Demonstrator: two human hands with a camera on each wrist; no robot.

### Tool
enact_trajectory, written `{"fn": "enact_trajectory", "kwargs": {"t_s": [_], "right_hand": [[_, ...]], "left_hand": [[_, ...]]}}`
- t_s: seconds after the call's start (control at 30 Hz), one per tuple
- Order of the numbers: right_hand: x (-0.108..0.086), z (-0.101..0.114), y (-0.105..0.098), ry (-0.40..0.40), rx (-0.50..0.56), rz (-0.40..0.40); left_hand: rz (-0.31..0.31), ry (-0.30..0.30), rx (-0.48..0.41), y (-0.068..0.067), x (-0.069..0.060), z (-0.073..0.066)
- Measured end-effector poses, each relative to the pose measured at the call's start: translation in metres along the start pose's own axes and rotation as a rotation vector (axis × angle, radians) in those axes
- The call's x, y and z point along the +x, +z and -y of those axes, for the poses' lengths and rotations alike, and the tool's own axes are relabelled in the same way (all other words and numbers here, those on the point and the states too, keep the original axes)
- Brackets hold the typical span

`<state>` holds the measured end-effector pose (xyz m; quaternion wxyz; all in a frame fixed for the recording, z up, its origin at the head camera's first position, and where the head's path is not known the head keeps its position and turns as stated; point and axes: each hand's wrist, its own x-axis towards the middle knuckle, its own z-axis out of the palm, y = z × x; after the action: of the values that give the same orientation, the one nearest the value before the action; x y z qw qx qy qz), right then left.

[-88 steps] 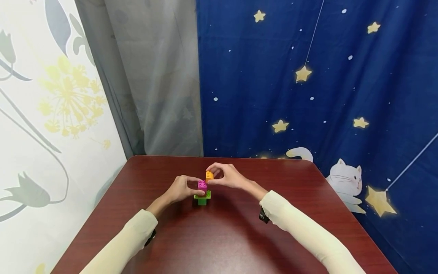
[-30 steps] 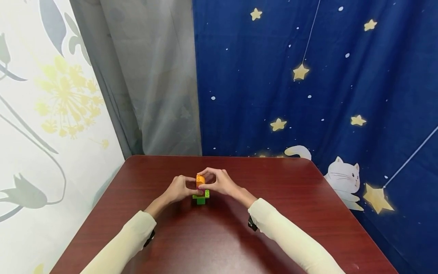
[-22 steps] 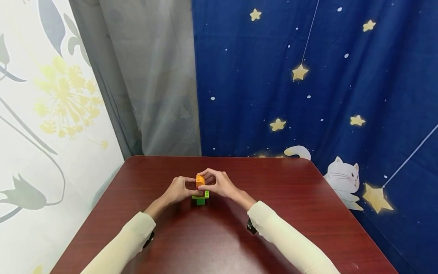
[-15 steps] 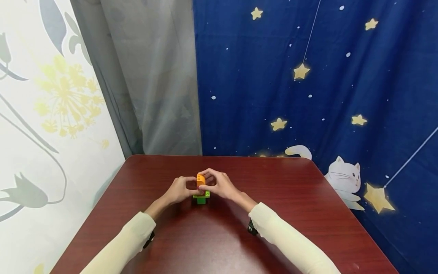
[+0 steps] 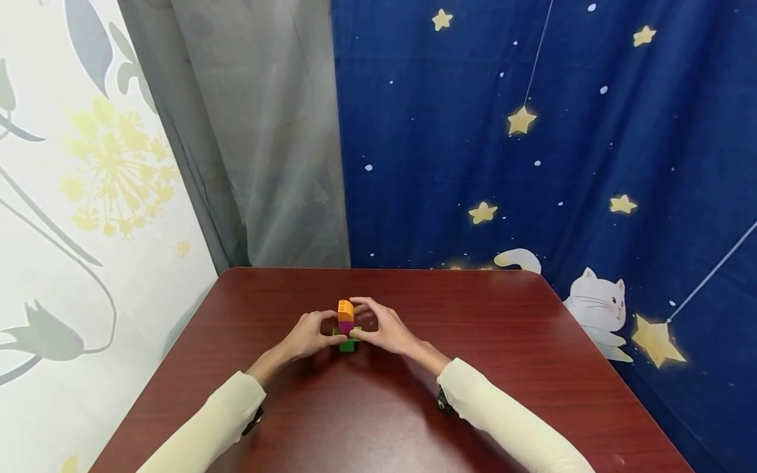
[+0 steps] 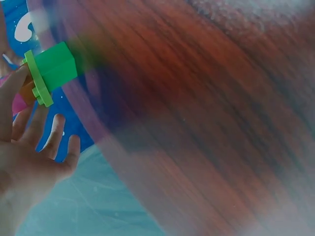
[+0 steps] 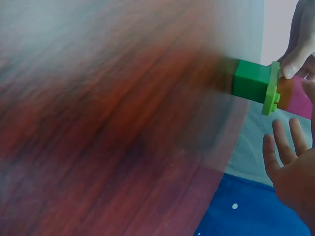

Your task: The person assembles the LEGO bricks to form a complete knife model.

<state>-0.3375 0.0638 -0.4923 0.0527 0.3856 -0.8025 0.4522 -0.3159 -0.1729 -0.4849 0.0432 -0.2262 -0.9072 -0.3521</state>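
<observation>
A stack of toy building bricks stands upright on the table. At its base is a green brick (image 6: pixel 58 65) under a lime plate (image 7: pixel 271 91), followed by a brownish-orange brick (image 7: pixel 284 93), a magenta brick (image 5: pixel 345 326) and a rounded orange brick (image 5: pixel 345 311) on top. From the left, my left hand (image 5: pixel 307 335) holds the stack low, its thumb across the brownish-orange brick beside the lime plate; its other fingers are partly hidden behind. On the right side my right hand (image 5: pixel 391 332) has thumb and index spread wide beside the upper bricks, its remaining fingers extended.
The dark red wooden table (image 5: pixel 473 309) has rounded far corners. Behind it hang a grey curtain (image 5: pixel 284 164) and a blue star-patterned curtain (image 5: pixel 426 131). A white floral-patterned curtain (image 5: pixel 118 276) borders the left side.
The orange brick, earlier held by my right hand right of the stack, now sits on the magenta brick. My right fingers have loosened from it; my left hand has moved slightly lower.
</observation>
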Motion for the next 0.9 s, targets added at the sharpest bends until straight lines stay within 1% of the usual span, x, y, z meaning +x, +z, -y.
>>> {"fn": "enact_trajectory", "kwargs": {"t_s": [0.07,0.2,0.37,0.53,0.7,0.83,0.9], "right_hand": [[-0.003,-0.004,0.001,0.011,0.013,0.024],[-0.005,-0.010,0.005,0.040,0.020,0.055],[-0.006,-0.011,0.006,0.066,0.023,0.046],[-0.009,-0.013,0.004,0.067,0.021,0.040],[-0.014,-0.014,-0.004,0.086,0.039,0.032],[-0.016,-0.014,-0.014,0.111,0.051,0.014],[-0.016,-0.015,-0.019,0.118,0.057,0.006]], "left_hand": [[-0.003,-0.006,0.007,0.001,-0.001,0.000],[0.014,-0.028,0.002,0.001,-0.002,0.002],[0.041,-0.045,-0.020,0.002,-0.002,0.002],[0.050,-0.040,-0.045,0.005,-0.001,0.000],[0.061,-0.013,-0.076,0.008,0.001,-0.004],[0.057,-0.016,-0.120,0.009,0.004,-0.010],[0.051,-0.013,-0.128,0.010,0.005,-0.013]]}}
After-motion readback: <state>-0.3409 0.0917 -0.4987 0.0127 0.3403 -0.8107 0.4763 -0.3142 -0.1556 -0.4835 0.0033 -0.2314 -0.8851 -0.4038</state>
